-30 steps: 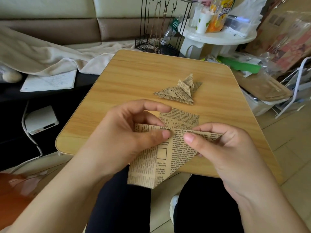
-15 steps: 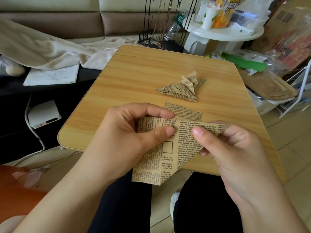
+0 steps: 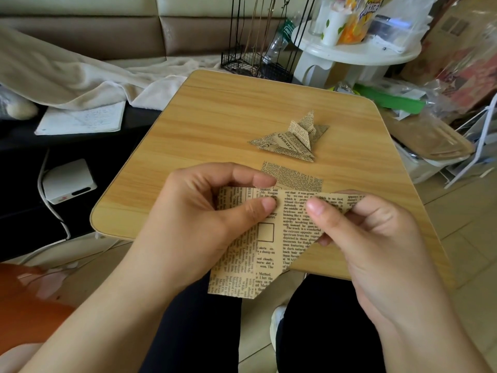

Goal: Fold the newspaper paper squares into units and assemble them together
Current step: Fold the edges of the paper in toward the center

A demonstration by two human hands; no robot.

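Above the near edge of a wooden table, the left hand and right hand pinch a half-folded newspaper square; aligning edges before creasing should keep the fold sharp.

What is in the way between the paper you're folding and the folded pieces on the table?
Only a flat newspaper-print square lies between them on the wooden table. Both hands, left and right, pinch the half-folded newspaper-print paper; the folded newspaper units sit beyond.
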